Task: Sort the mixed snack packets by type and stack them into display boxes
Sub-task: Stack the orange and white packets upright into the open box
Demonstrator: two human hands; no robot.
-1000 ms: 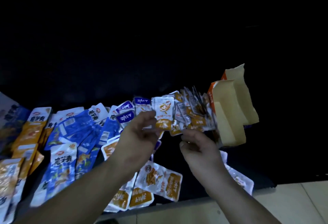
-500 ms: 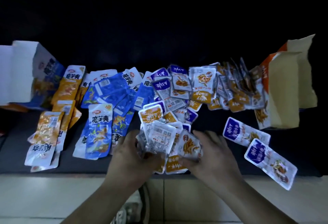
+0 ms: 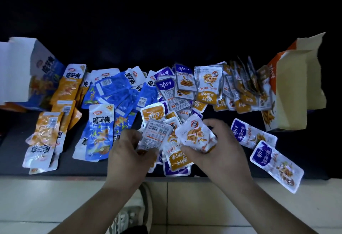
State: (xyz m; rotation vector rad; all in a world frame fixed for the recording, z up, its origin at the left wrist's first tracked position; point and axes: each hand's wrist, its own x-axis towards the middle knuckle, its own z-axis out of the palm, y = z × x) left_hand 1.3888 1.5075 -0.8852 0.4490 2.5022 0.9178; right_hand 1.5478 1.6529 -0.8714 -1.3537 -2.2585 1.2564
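Seen from my head: my left hand (image 3: 129, 154) pinches a face-down packet (image 3: 156, 135) and my right hand (image 3: 220, 146) curls round an orange packet (image 3: 195, 134). Both are over the middle pile (image 3: 153, 115), gathering one kind, I judge, for the orange box (image 3: 290, 93) at far right.

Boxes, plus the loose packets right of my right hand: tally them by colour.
Blue box: 1
Orange box: 1
Purple packets: 2
Total: 4
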